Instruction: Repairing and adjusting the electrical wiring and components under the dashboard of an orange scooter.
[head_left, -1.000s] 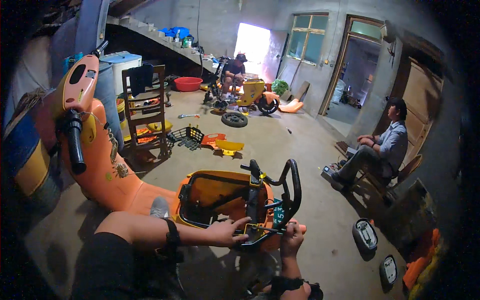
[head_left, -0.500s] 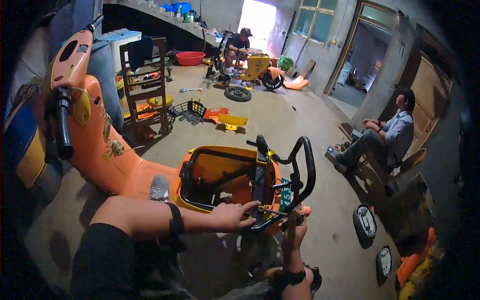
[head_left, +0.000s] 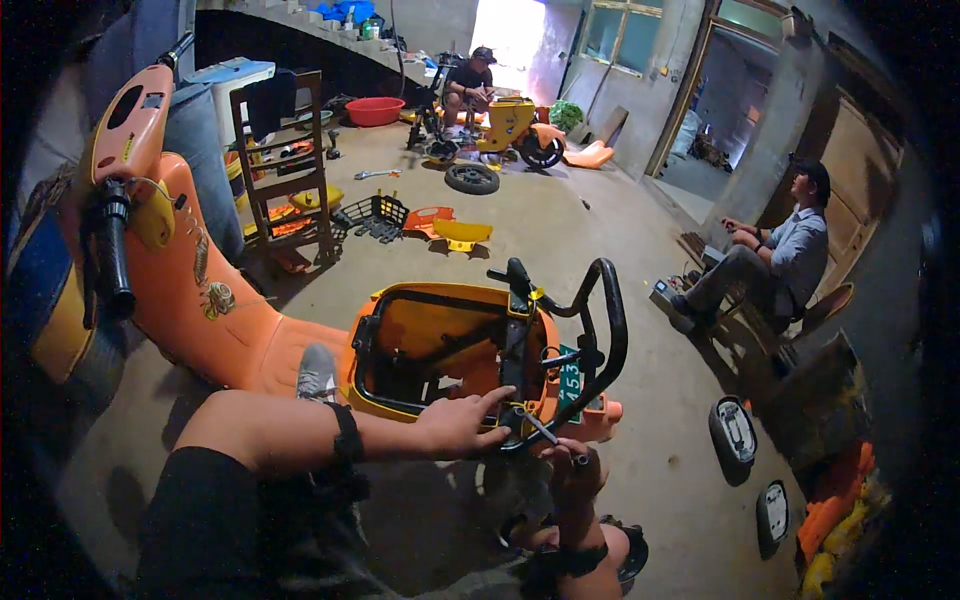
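Observation:
An orange scooter body [head_left: 215, 290] stands before me, its open yellow-rimmed seat compartment [head_left: 400, 408] facing up. A black tubular rear rack [head_left: 618, 330] is at the compartment's right end. My right hand [head_left: 577, 480] is closed on a metal socket wrench [head_left: 538, 425], which slants from the black bar down toward me. The wrench's far end meets the near end of that bar; the fastener there is too small to make out. My left hand [head_left: 462, 425] lies beside this spot, index finger and thumb spread, fingertips at the bar, holding nothing.
A person [head_left: 475, 85] crouches by another partly stripped scooter [head_left: 510, 125] at the back. Another person [head_left: 800, 235] sits at right. Scattered about are a loose wheel [head_left: 472, 179], a black basket [head_left: 378, 217], yellow panels [head_left: 462, 235], two oval parts [head_left: 733, 435] and a wooden chair [head_left: 290, 170].
The socket wrench has swung from nearly level to slanting down toward me, as my right hand moved nearer and slightly left. My left hand stays at the bar, nearly unmoved.

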